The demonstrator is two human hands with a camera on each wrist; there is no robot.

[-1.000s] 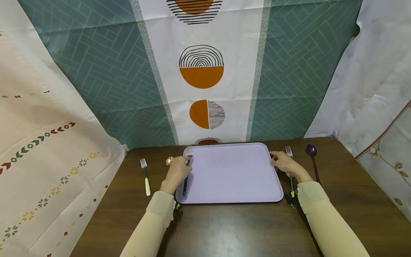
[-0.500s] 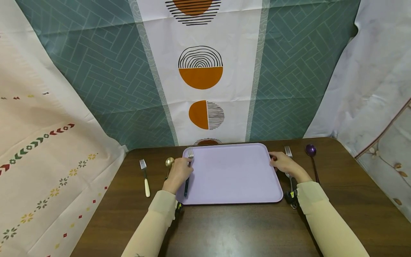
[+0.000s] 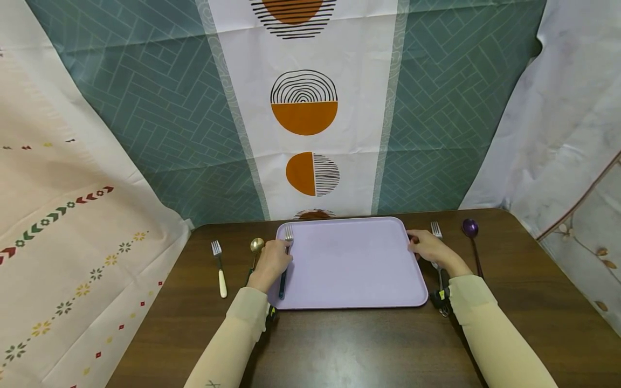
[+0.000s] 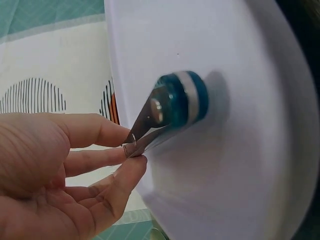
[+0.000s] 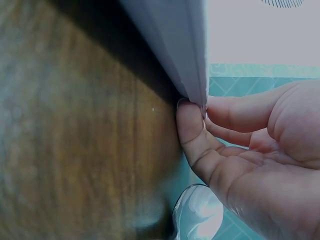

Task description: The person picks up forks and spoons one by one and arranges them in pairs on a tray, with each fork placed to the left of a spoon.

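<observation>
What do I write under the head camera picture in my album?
Left hand pinching a fork over the pale purple tray, right hand holding the tray's edge.

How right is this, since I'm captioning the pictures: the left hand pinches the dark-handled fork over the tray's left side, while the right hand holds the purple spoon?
One slip: the right hand pinches the edge of the tray, not the purple spoon, as the right wrist view shows. The left hand does pinch the dark-handled fork over the tray's left side.
</observation>
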